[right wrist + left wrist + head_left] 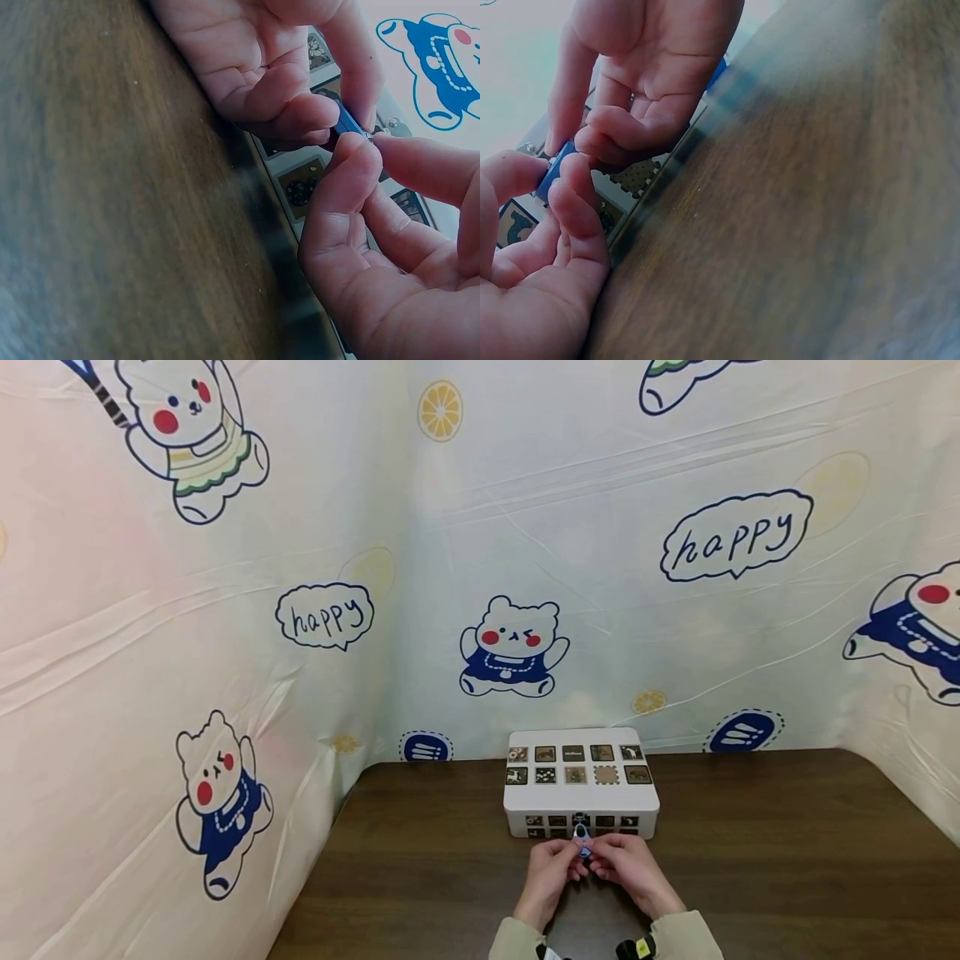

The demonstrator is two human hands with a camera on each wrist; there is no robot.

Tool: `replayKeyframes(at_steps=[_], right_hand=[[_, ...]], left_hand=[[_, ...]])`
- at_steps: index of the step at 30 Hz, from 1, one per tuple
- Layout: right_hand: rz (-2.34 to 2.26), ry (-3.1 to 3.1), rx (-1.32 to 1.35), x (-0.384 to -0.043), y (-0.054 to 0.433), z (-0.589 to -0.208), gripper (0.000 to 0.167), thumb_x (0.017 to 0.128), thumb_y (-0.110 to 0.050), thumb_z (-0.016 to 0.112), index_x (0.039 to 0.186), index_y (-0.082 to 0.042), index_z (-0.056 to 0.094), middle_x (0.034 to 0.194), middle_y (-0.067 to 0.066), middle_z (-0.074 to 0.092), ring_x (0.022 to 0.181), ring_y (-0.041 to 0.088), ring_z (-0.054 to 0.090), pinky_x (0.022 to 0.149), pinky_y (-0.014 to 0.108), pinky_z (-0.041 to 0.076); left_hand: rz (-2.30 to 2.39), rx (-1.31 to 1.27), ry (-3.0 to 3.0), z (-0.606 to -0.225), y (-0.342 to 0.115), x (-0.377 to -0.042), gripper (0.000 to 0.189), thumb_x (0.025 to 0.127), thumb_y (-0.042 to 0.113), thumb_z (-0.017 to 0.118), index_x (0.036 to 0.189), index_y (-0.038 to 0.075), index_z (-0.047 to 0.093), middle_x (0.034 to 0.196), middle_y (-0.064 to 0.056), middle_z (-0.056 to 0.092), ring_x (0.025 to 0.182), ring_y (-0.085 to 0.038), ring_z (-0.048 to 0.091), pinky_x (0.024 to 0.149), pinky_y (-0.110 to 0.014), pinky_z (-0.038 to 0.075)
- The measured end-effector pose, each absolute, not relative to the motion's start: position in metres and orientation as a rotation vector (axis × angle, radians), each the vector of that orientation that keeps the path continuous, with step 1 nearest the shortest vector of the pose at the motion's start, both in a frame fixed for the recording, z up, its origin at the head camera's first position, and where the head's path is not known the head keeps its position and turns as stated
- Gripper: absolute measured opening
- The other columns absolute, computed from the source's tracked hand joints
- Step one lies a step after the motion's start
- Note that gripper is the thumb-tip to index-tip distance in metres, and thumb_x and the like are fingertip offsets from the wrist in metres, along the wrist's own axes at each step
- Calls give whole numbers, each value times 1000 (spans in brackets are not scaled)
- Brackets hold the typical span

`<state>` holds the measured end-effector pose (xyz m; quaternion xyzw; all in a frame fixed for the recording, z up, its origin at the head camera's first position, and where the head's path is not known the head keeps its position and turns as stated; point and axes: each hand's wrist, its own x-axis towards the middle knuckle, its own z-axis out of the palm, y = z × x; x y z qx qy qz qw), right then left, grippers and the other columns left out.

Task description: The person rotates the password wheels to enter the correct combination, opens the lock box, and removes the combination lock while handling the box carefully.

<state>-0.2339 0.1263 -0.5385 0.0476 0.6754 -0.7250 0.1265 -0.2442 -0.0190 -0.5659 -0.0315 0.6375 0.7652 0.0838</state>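
A small blue padlock (582,832) with a metal shackle is at the front clasp (580,817) of a white box (573,797) covered in square printed pictures. My left hand (546,875) pinches the padlock from one side between thumb and fingers. From the other side my right hand (636,870) pinches it too, so the two sets of fingertips nearly meet. In the left wrist view the blue padlock body (553,174) shows between the fingertips. Fingers hide much of it, and only a blue edge of the padlock (348,122) appears in the right wrist view.
The box lid is down, and the box stands near the back edge of a dark brown wooden table (420,860). A pale curtain (525,543) with cartoon bears and "happy" bubbles hangs behind and along both sides. Dark wrist straps (636,948) sit at the sleeves.
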Motion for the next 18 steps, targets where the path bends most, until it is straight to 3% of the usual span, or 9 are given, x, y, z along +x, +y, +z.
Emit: replayKeyframes(at_steps=[18], right_hand=[[-2109,1963,172,-233,125,-538,27,92,-13,59,106,10,63,76,2,63,66,7,59,60,20,52]], left_hand=[[2306,-83,1876,-565,-20,-242,16,84,8,65,91,-7,67,67,2,61,54,-4,56,50,-16,44]])
